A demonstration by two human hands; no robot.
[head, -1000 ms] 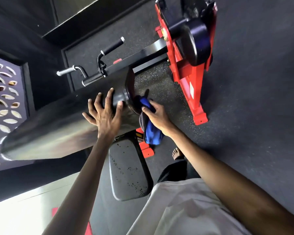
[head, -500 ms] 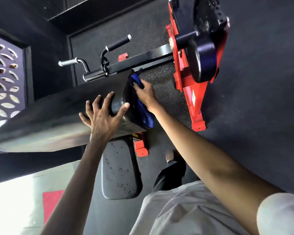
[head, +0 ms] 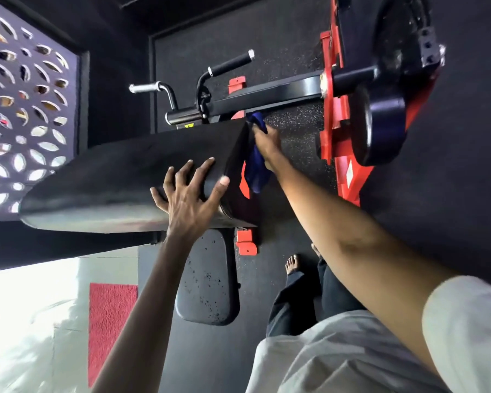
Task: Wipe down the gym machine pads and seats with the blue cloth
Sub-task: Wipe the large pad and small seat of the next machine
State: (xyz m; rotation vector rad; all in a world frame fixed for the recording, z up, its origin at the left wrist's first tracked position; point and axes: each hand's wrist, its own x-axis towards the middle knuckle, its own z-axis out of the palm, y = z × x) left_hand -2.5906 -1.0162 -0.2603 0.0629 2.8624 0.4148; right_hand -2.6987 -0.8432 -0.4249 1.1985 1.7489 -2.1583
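Surrounding the machine (head: 329,58), speckled black floor (head: 298,131)

Letting light through leaf-shaped cutouts in a perforated wall panel (head: 26,109) at the far left. Lying flat as a red mat (head: 111,321) on the bright pale floor (head: 26,321) at lower left. Stretching across the right and top as dark speckled rubber flooring (head: 451,236). Rising from that flooring as a red frame (head: 352,177), carrying a black beam (head: 267,99) out toward the left. Hanging on a peg beside the frame as a dark weight plate (head: 386,129). Sticking out past the beam's left end as a black-grip handle (head: 231,63) and a chrome handle (head: 146,87), near each other but apart. Sitting lower down on the flooring as a small red bracket (head: 245,245).
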